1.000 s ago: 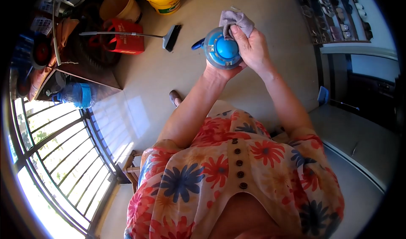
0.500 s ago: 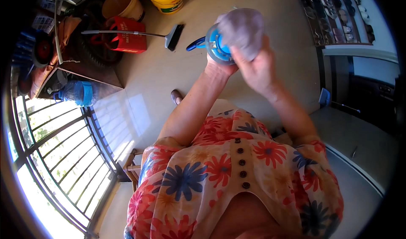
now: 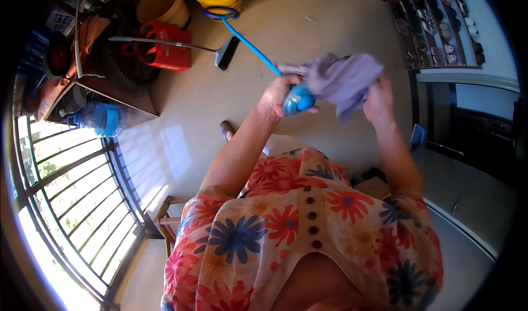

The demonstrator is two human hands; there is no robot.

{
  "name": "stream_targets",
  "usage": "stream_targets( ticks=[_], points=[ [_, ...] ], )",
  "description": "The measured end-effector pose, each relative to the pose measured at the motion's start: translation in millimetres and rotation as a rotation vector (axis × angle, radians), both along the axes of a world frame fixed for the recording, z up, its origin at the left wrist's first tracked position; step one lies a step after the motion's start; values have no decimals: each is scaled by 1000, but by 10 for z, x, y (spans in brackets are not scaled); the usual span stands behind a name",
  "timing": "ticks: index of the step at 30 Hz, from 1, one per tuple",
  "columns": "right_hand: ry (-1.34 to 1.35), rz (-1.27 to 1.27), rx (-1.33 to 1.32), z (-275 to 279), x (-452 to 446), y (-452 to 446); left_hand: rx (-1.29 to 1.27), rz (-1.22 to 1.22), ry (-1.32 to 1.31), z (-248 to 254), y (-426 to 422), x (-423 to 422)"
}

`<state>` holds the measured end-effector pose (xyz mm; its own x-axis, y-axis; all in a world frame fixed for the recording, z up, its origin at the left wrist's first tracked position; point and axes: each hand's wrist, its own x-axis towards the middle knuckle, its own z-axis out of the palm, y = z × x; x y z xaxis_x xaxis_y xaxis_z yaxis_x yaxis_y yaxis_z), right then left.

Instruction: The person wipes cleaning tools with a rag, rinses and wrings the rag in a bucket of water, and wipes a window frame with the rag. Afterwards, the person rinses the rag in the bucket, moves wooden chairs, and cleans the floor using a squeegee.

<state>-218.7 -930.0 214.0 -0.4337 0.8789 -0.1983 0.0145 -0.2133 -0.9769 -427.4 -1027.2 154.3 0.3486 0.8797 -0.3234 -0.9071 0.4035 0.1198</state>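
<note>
The left hand [image 3: 281,94] has its fingers wrapped around the pole [image 3: 250,44] just behind its round knob [image 3: 301,99], while the right hand [image 3: 380,101] bunches one side of the cloth [image 3: 346,80], the fingertips mostly hidden by the fabric. The pole is held above the floor [image 3: 330,30], slanting away so that its ring [image 3: 221,17] overlaps the yellow bucket [image 3: 220,2] in view — whether they touch, I cannot tell. With the grip so near one end, the long free part could swing and knock the bucket or the broom [image 3: 226,52]. The cloth's loose corner lies close to the left fingers — it could snag there, and a tug might twist the pole. A slick knob could also slip from the hand.
</note>
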Motion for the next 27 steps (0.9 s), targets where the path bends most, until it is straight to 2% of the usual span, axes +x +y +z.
stream_targets(
  ticks=[3, 6, 8, 9, 10, 11, 12, 14, 16, 17, 19, 20, 21, 22, 24, 25, 26, 27],
  points=[
    [423, -129, -336, 89, 30, 181, 174, -70, 300, -99, -57, -9],
    [265, -42, -305, -68, -233, 14, 186, -136, 632, -240, -109, -27],
    [-16, 347, -70, -362, -506, -148, 215, -175, 902, -139, -108, 83],
    [-57, 333, 79, -328, -838, -303, 201, -166, 1046, 12, -155, 188],
    [-99, 315, 226, -278, -1100, -419, 185, -156, 1189, 127, -166, 230],
    [-82, 251, 106, -266, -1171, -370, 180, -289, 1103, 175, -165, 165],
    [-68, 186, -16, -267, -1236, -262, 206, -379, 1165, 141, -177, 131],
    [163, -8, -89, -239, -1454, -113, 254, -548, 1279, 42, -200, 113],
    [173, -89, -91, -174, -1574, 243, 245, -545, 1335, 113, -293, 137],
    [249, -16, -172, -203, -1526, 491, 257, -555, 1374, 108, -332, 135],
    [405, 22, -154, -108, -1506, 878, 248, -586, 1460, 47, -452, 118],
    [14, -199, -52, -57, -1570, 1175, 231, -605, 1513, -43, -520, 91],
    [153, -338, -93, 57, -1591, 1332, 220, -624, 1573, -121, -570, 49],
    [200, -331, 32, 97, -1555, 1497, 228, -671, 1672, -172, -634, 14],
    [110, -491, 59, 192, -1502, 1690, 200, -733, 1880, -176, -748, -25],
    [31, -523, 42, 348, -1460, 1654, 206, -762, 1897, -173, -819, -73],
    [202, -483, 28, 193, -1445, 1724, 196, -785, 1910, -217, -835, -144],
    [215, -477, 29, 183, -1454, 1675, 182, -810, 1916, -313, -844, -195]
  ],
)
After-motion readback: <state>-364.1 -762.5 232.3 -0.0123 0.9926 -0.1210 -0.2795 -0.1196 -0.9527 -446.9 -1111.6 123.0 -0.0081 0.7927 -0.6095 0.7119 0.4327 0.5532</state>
